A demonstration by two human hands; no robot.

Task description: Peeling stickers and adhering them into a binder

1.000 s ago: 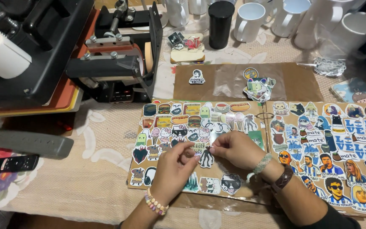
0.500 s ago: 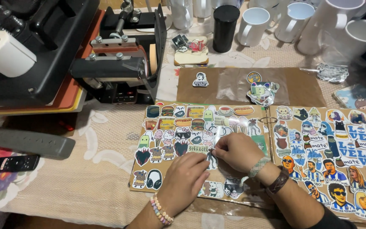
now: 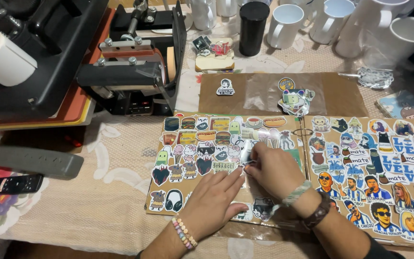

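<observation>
The left hand [image 3: 215, 195] lies flat, fingers spread a little, pressing on the left page of an open sticker album [image 3: 202, 165] on the counter [image 3: 111, 192]. A bead bracelet [image 3: 184, 233] sits on its wrist. Just right of it, the right hand [image 3: 274, 169] pinches a small sticker [image 3: 247, 157] between thumb and forefinger, at the page's middle; whether the sticker is free of the page cannot be told. The fingertips of the two hands nearly touch. Past the right hand, the album's right page [image 3: 384, 168] is packed with more stickers. Beyond both hands lies a brown sheet [image 3: 341, 93] with a loose pile of stickers [image 3: 294, 100], then white mugs [image 3: 283, 19] and a black cylinder [image 3: 253, 21]. Far left of the left hand stand a mug press [image 3: 135, 72], a paper roll [image 3: 1, 58] and a remote [image 3: 9, 184].
</observation>
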